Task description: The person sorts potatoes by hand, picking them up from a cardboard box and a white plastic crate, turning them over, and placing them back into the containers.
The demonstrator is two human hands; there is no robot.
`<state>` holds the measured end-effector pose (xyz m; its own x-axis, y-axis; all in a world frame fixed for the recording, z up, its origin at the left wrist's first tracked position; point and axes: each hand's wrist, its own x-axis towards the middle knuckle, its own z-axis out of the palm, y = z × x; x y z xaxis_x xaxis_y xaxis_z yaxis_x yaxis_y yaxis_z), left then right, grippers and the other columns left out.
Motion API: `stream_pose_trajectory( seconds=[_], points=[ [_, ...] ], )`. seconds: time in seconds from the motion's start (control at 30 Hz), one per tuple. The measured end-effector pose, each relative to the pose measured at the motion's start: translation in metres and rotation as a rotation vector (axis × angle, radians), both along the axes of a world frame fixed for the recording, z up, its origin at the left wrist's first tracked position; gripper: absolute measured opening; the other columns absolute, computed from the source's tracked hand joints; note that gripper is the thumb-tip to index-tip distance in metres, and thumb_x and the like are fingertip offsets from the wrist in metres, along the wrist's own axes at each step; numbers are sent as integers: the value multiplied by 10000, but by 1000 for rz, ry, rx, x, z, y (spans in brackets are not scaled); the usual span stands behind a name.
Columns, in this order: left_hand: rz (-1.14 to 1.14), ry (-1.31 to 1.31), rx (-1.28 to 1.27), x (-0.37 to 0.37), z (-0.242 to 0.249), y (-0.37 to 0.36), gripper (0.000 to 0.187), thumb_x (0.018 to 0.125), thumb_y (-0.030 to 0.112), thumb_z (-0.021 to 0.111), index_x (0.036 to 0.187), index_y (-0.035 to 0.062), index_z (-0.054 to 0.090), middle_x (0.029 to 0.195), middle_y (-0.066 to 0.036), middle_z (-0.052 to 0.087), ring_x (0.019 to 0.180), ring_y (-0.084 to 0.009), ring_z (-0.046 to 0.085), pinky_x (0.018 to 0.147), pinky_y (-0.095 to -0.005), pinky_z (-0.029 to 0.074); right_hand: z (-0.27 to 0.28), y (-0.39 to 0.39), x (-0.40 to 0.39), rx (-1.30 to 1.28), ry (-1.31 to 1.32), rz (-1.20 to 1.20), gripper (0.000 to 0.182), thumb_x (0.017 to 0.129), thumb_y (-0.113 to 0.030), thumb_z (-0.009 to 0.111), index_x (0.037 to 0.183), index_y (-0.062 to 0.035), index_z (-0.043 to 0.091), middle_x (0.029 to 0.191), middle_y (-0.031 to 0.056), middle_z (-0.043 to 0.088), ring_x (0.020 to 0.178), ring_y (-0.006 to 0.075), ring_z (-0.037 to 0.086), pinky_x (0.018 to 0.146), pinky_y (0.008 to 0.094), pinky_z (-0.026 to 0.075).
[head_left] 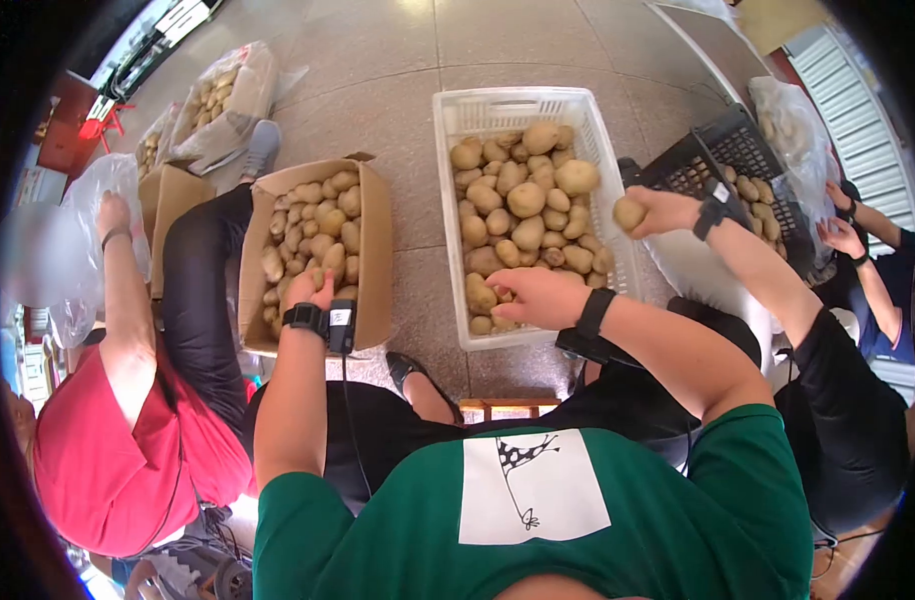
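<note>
My left hand is over the near part of a cardboard box full of potatoes. Its fingers are closed round a potato. To the right stands a white plastic crate heaped with larger potatoes. My right hand reaches over the crate's near end. Its fingers are apart beside a potato at the left wall, and no firm grip shows. Dark bands with small devices are on both my wrists.
At right, a co-worker's hand holds a potato by the crate's rim. Beyond is a black crate of potatoes. At left, a person in red has a hand at a plastic bag. Bagged potatoes stand behind.
</note>
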<state>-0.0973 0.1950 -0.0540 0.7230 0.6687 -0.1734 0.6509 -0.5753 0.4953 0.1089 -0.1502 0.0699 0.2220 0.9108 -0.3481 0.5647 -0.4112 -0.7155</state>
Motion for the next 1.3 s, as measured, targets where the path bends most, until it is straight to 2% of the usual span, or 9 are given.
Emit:
stream_pose_trajectory(
  seconds=[0.13,0.43,0.53,0.57,0.6,0.63,0.77,1.03,1.3],
  points=[
    [48,320,301,12,48,-22,361,777,391,527,818,47,630,753,-188,599,732,-378,563,644,-434,446,-6,-1,0,-7,20,24,430,758,-247,577,1110,-28,464,937,158,571,878,303,548,758,365,436],
    [53,198,329,12,12,-5,437,784,403,520,716,-19,610,656,-210,578,654,-343,575,596,-401,449,-15,-4,2,-43,11,31,406,752,-259,583,1065,-15,499,897,163,582,857,299,559,735,368,441],
    [41,-244,-116,0,-116,62,386,842,311,459,912,-58,546,866,-218,577,799,-316,567,699,-363,467,-26,-8,5,-12,10,21,400,751,-251,581,1061,-11,503,888,173,583,864,302,558,744,369,438],
    [252,-323,-594,21,-64,25,356,855,263,432,964,-70,493,945,-217,534,851,-312,541,742,-359,461,-27,-9,6,-13,13,22,400,751,-251,581,1061,-11,503,888,173,583,864,302,558,744,369,438],
    [762,-703,-1231,43,-4,-15,335,869,216,405,1015,-83,440,1025,-217,490,902,-309,515,785,-355,455,-27,-11,6,-18,-35,3,400,746,-243,584,1060,-10,503,897,177,581,869,307,555,752,371,437],
    [1261,-905,-1466,67,59,-58,322,882,169,378,1067,-95,387,1105,-217,447,954,-305,489,828,-351,449,-28,-13,8,-23,-84,-16,401,740,-236,586,1060,-9,502,907,182,580,874,312,553,760,374,435],
    [820,-811,-1543,73,55,-76,290,884,64,334,1122,-94,286,1113,-192,364,982,-282,434,886,-346,430,-39,-20,21,-69,-141,-36,395,735,-222,590,1057,-11,503,926,187,567,900,328,537,779,381,430],
    [879,-745,-1575,89,67,-109,378,866,49,401,1179,-67,224,1163,-176,276,993,-301,422,880,-359,434,-65,-30,51,-145,-467,-176,451,726,-246,614,1108,-46,480,1149,160,436,1066,348,422,888,394,382],
    [818,-719,-1597,90,64,-110,372,865,63,424,1158,-53,226,1084,-159,305,971,-310,442,853,-365,457,-90,-28,68,-317,-433,-238,560,687,-246,630,1182,-90,420,1232,164,369,1058,379,410,909,406,360]
  ],
)
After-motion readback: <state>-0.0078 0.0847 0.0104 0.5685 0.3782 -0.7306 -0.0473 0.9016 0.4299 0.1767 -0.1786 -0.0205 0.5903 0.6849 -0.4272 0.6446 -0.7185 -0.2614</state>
